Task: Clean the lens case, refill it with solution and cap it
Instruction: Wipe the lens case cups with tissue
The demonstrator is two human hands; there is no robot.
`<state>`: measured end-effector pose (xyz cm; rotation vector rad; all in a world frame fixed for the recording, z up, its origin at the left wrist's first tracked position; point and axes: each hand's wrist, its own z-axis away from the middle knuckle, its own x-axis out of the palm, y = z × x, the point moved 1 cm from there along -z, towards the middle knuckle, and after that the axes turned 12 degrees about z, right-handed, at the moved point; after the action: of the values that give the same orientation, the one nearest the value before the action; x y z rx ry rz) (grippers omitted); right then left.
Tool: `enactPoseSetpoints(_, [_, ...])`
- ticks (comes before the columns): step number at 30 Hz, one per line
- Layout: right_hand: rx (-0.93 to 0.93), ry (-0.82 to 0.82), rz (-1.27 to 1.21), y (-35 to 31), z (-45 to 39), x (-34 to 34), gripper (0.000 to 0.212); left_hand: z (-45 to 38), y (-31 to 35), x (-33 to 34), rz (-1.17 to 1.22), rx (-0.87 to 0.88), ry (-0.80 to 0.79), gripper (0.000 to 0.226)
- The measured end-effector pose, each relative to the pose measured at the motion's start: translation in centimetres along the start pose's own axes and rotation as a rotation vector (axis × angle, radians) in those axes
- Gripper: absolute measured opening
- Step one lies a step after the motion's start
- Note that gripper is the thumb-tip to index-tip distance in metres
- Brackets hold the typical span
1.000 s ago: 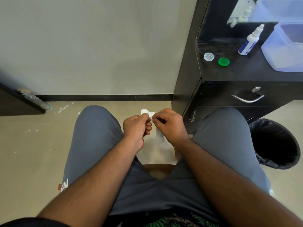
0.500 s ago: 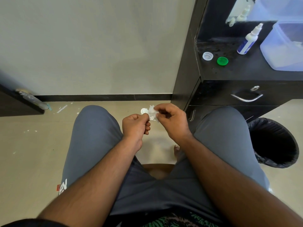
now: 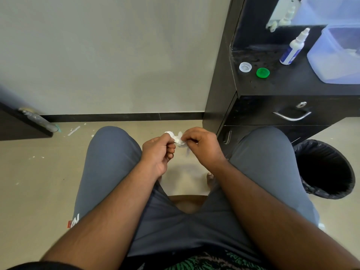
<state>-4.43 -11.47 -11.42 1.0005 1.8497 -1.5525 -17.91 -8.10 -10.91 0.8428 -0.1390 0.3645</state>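
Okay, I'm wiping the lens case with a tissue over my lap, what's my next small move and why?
Probably keep wiping the well: the left hand pinches the lens case, the right hand presses the tissue into it, and the caps and solution bottle wait on the counter.

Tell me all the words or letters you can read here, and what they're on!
"N": a white letter on the shorts, left leg, beside a small red patch; anything before it is folded out of sight.
Bottle: it has a blue label, but the print is too small and blurred to read.
White cap and green cap: no writing shows.
Nothing else has words.
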Motion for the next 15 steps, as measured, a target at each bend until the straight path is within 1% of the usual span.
enactPoseSetpoints(1, [0.025, -0.007, 0.027, 0.3, -0.3, -0.1, 0.017, 0.1, 0.0, 0.1, -0.003, -0.017, -0.026, 0.012])
enactPoseSetpoints(3, [0.008, 0.001, 0.072, 0.9, -0.6, -0.1, 0.015, 0.2, 0.1, 0.2, -0.022, -0.023, -0.079, 0.011])
enactPoseSetpoints(5, [0.026, 0.061, 0.024, 0.9, -0.4, -0.2, 0.015, 0.2, 0.4, 0.1, -0.038, -0.001, -0.099, 0.011])
enactPoseSetpoints(8, [0.270, 0.141, -0.205, 1.1, -0.3, -0.9, 0.017, -0.1, 0.8, -0.1, -0.063, 0.057, -0.091, 0.009])
enactPoseSetpoints(9, [0.311, 0.152, -0.279, 1.1, -0.4, -1.2, 0.018, -0.1, 0.9, -0.1, -0.082, 0.079, -0.090, 0.009])
enactPoseSetpoints(11, [0.243, 0.113, -0.316, 0.7, -0.4, -1.7, 0.019, -0.2, 0.9, 0.0, -0.118, 0.110, -0.098, 0.011])
enactPoseSetpoints(13, [0.170, 0.017, -0.286, 0.4, -0.2, -1.6, 0.019, -0.2, 0.8, 0.1, -0.155, 0.131, -0.125, 0.014])
enactPoseSetpoints(15, [0.220, -0.059, -0.302, 0.6, -0.2, -1.1, 0.019, -0.2, 0.7, 0.1, -0.212, 0.145, -0.169, 0.016])
